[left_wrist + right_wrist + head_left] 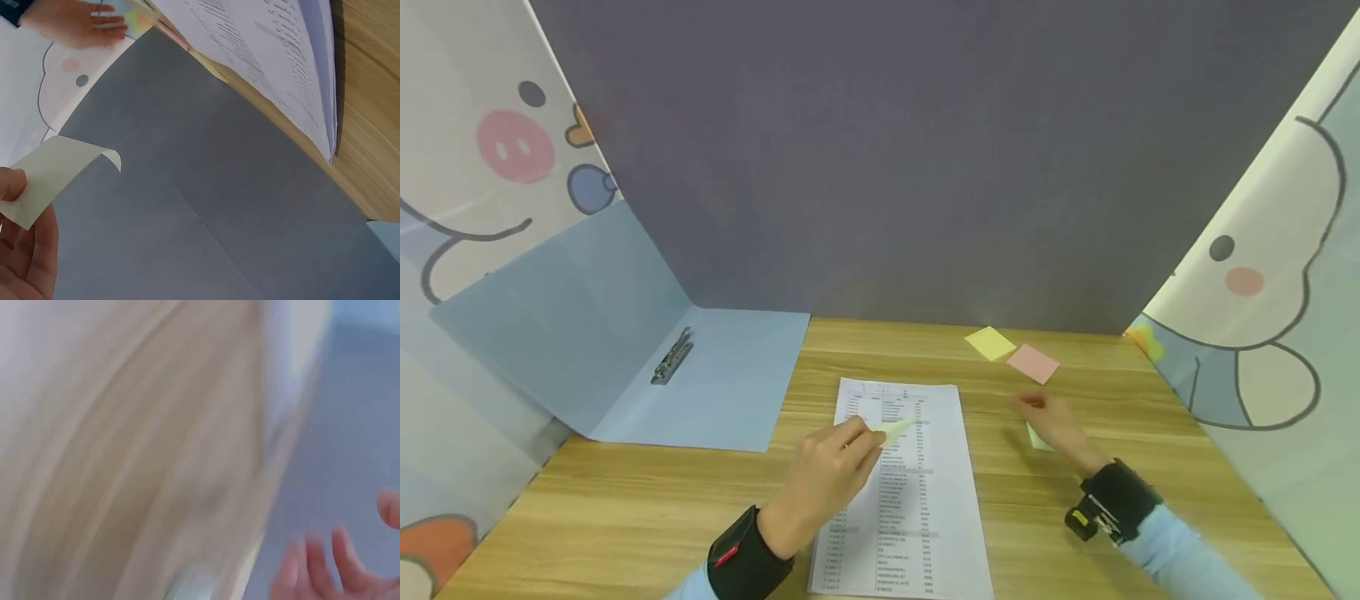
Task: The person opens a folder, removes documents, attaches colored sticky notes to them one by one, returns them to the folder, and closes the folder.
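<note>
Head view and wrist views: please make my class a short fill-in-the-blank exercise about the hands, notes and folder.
1. A pale note is pinched by the person's ____ hand.
2. Next to the pink note, near the dark panel, lies a ____ note.
3. The open folder is light ____.

Missing words: left; yellow; blue.

a light brown wood-grain table (625, 517) runs back to a tall, flat, dark grey panel (940, 167) that fills the far side. on the left stands a white and pale blue printed wall (445, 150), bearing a round pink cartoon snout (515, 146) and a dark grey oval (532, 93). on the right, another white and pale blue cartoon wall (1300, 475) shows a rounded, dark-outlined figure (1262, 217) with a pink cheek spot (1244, 281). the light looks soft.
</note>
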A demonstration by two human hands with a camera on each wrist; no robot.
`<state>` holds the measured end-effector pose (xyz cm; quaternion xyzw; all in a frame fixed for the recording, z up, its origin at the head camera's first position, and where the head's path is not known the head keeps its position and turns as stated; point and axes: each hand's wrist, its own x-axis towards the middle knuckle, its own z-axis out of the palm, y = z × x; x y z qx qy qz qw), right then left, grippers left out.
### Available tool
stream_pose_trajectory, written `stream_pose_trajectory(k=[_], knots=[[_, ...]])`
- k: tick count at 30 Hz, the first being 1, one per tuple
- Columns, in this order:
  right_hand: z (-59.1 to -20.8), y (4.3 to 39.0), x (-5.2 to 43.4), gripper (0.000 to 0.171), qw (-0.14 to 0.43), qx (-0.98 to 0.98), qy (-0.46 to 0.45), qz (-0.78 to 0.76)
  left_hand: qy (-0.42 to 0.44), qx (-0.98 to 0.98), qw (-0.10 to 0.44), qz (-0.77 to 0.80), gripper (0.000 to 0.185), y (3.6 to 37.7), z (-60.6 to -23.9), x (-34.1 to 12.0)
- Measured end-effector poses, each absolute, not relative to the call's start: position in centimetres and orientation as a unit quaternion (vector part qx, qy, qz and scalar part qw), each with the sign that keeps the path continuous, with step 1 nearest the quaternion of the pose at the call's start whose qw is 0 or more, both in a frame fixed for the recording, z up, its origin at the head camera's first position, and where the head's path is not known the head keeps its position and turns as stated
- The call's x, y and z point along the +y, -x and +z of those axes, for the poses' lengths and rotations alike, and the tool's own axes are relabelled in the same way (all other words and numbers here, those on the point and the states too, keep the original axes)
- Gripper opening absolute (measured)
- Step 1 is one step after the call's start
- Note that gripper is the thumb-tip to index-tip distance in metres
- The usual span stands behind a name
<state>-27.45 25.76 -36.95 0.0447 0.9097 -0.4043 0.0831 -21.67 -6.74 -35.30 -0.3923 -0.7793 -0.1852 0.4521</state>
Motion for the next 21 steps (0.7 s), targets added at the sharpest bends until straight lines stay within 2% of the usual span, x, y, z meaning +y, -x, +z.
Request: stream_pose_trajectory(k=[2,4,8,15,21], knots=[[-36.0,26.8,23.0,0.057,0.127,0.864,-0.007,-0.486,0.404,-0.773,0.468,-0.141,0.023,21.5,-35.3,-6.7],[-35.4,26.0,20.5,0.053,0.182,0.818,0.015,-0.545,0.421,-0.762,0.485,-0.087,0.035,21.3,-35.3,-6.5],[-34.9,24.6,17.3,0.050,0.247,0.783,0.046,-0.569,0.455,-0.734,0.505,-0.005,0.036,20.8,-35.4,-6.4],[-34.7,23.7,15.1,0.029,0.249,0.785,0.089,-0.561,0.479,-0.715,0.509,0.036,0.035,20.1,-35.8,-6.6],[-34.7,23.4,14.7,0.027,0.234,0.800,0.104,-0.542,0.489,-0.715,0.498,0.044,0.038,19.9,-36.1,-6.9]])
